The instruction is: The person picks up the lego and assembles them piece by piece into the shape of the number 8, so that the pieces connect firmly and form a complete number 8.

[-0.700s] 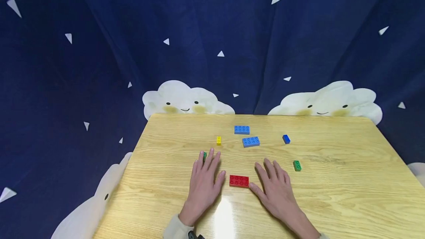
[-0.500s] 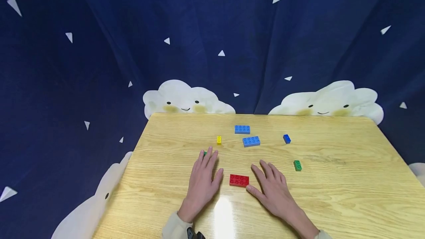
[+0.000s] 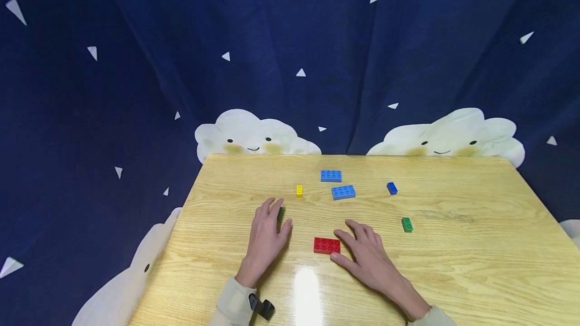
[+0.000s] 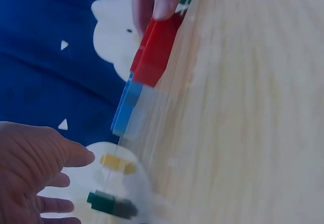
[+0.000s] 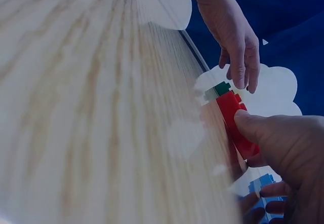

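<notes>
The red brick [image 3: 323, 246] lies flat on the table [image 3: 471, 265], between the two hands. Its long way runs from left to right. The right hand [image 3: 369, 258] is much nearer to it than the left hand [image 3: 263, 240], and it is at the brick's right end. So the thing that seems to matter most is how the right thumb and first finger sit around that end.

The thumb is on the near side, at the corner closest to the person, and looks to be touching. The first finger is bent and is over by the far corner. The two are apart, about as wide as the brick is deep. I cannot tell if they both press on it or if the finger has a small gap.

The left hand holds nothing. Its thumb and fingers are spread wide, with the thumb toward the red brick but well apart from it. The left green brick [image 4: 101, 202] is just beside the left first finger, on the thumb side, and partly hidden in the head view. Its long way points mostly away from the person. The yellow brick [image 3: 299, 191] lies a bit past it, to the right.
</notes>
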